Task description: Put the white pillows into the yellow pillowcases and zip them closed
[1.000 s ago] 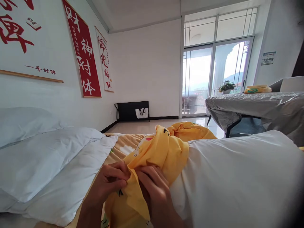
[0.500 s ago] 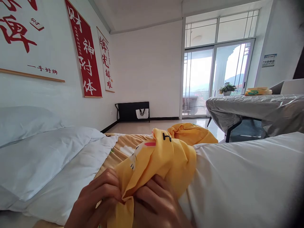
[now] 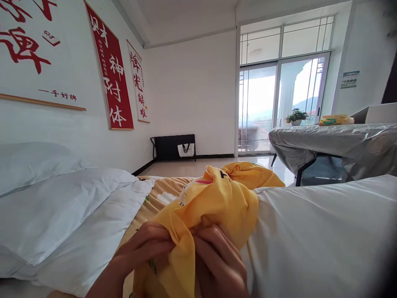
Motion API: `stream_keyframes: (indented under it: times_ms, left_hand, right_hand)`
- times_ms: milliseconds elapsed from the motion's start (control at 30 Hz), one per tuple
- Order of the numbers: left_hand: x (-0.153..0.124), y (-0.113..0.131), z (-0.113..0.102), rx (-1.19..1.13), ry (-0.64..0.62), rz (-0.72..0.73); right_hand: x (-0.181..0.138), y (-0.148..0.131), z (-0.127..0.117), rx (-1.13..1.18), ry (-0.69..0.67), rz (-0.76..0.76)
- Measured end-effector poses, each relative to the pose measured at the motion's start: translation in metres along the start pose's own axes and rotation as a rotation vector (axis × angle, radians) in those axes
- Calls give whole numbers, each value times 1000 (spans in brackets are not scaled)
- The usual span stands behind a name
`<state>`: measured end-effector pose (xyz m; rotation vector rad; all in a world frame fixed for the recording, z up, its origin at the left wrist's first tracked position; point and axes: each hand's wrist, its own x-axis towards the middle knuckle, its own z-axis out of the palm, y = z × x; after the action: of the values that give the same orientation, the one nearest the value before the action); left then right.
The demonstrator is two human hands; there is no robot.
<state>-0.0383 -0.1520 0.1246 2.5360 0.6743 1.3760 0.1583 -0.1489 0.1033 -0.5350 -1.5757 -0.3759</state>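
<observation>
A yellow cloth with a cartoon print and dark lettering lies bunched in front of me, and what kind of bedding or garment it is I cannot tell. My left hand grips its near part with bent fingers, the thumb mostly hidden. Close beside it, my right hand has its fingers curled into the same cloth. Between the hands a twisted fold hangs toward me. Under the cloth is a tan patterned bed cover. Large white bedding touches the cloth's right side.
White pillows lie on the left. More yellow fabric rests at the bed's far edge. Beyond stand a table under a silvery cover, a dark chair, and a folded black frame with a white bag.
Both hands have shifted right and slightly up with the cloth. The fold between them is now longer and wider, and the printed part has turned away and bunched up.
</observation>
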Motion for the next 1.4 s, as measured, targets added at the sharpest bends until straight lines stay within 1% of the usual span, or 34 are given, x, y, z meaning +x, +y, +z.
stream_keyframes:
  times_ms: [67, 100, 167, 233, 267, 333, 400, 467, 500, 567, 633, 700, 733, 833, 900, 967, 1033, 1100, 1133, 1167, 1233, 1300, 1400]
  left_hand:
    - [0, 1, 2, 112, -34, -11]
    - [1, 2, 6, 169, -11, -14]
    - [6, 5, 19, 209, 114, -7]
    - [11, 10, 33, 145, 286, -22]
    - [13, 12, 39, 92, 341, -46]
    - [13, 13, 45, -8, 407, -144]
    - [8, 7, 43, -73, 505, -296]
    - [2, -5, 36, -97, 673, -442]
    - [0, -12, 32, -100, 756, -496]
    - [-3, -23, 22, -96, 874, -565]
    - [0, -28, 13, -67, 950, -634]
    - [5, -28, 7, -51, 984, -661]
    - [8, -26, 5, -50, 995, -637]
    - [13, -23, 1, -65, 962, -462]
    - [12, -25, 0, -75, 932, -381]
    - [9, -29, -2, -153, 914, -350]
    - [8, -33, -4, -323, 906, -348]
    - [9, -35, -6, -521, 887, -377]
    - [10, -35, -7, -604, 881, -397]
    - [11, -35, -8, -675, 885, -418]
    - [13, -33, -9, -784, 906, -471]
    - [14, -31, -9, -861, 933, -552]
    - [13, -28, -11, -888, 984, -688]
  right_hand:
    - [-3, 1, 1, -5, 14, 23]
    - [-4, 1, 2, -2, 19, 35]
    - [-5, 0, 2, 10, 33, 66]
    - [-6, -1, 2, 33, 39, 77]
    - [-7, -1, 1, 45, 20, 68]
    - [-6, -1, 0, 37, -35, 10]
    - [-5, 3, -2, -62, -67, -55]
    - [-2, 8, -3, -256, -26, -69]
    - [-1, 11, -3, -354, -2, -52]
    - [1, 15, -3, -477, -16, -9]
    - [2, 17, -3, -486, -73, 29]
    - [3, 15, -3, -447, -103, 58]
    - [4, 13, -4, -428, -111, 75]
    - [17, 6, -8, -393, -157, 116]
    - [39, 3, -7, -381, -218, 118]
    - [67, 2, -3, -354, -349, 66]
    - [95, 4, 7, -296, -605, 0]
    - [116, 8, 19, -264, -869, 2]
    - [124, 9, 24, -268, -952, 22]
    - [129, 11, 27, -286, -993, 40]
    - [135, 13, 29, -351, -981, 34]
    - [138, 14, 25, -439, -966, -54]
    - [141, 12, 12, -572, -1011, -211]
